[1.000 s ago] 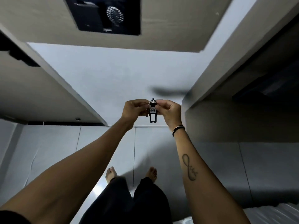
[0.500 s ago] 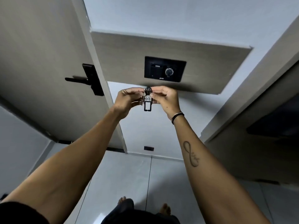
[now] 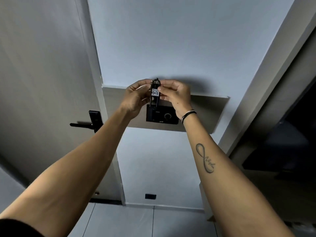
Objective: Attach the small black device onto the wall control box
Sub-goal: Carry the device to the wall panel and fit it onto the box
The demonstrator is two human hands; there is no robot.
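Note:
The small black device (image 3: 154, 94) is a slim upright tag with a white label and two thin prongs pointing down. I pinch it between both hands: my left hand (image 3: 136, 98) on its left side, my right hand (image 3: 174, 96) on its right. The black wall control box (image 3: 164, 116), with a round dial on its right half, is mounted on a grey-brown wall panel (image 3: 205, 115). The prongs reach the box's upper left corner; whether they touch it I cannot tell. My hands hide the box's top edge.
A door with a black lever handle (image 3: 87, 124) stands to the left of the panel. A dark opening (image 3: 290, 134) lies on the right. A small black socket (image 3: 150, 196) sits low on the white wall above the tiled floor.
My view has swung upward from the floor to the wall. Both hands, still holding the device, have risen from below the control box to just above it.

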